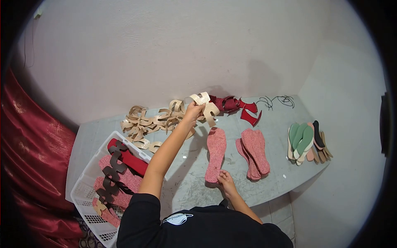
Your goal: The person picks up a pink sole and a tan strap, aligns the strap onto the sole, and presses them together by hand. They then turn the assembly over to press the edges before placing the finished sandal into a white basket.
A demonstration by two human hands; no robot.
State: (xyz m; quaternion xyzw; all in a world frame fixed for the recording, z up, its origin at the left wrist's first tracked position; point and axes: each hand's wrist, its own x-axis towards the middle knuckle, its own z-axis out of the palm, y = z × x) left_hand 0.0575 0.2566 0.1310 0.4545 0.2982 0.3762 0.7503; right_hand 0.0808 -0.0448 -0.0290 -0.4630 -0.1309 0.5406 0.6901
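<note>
My left hand (194, 112) reaches over the back of the table and pinches a beige, glossy sandal upper (211, 110) with cut-out straps. Nearer to me, a speckled pink insole (216, 151) lies lengthwise. The fingers of my right hand (226, 182) are closed at the right edge of its heel end. To its right is a stack of similar pink insoles (257, 151). A loose heap of beige uppers (155, 122) spreads left of my left hand. Dark red uppers (227, 104) lie just beyond the held one.
A white plastic basket (84, 182) at the left holds pink insoles, brown straps and a red piece. Green, white, black and tan soles (304, 138) lie at the right end of the grey table (186, 182). Black cord (281, 101) lies at the back, near the wall.
</note>
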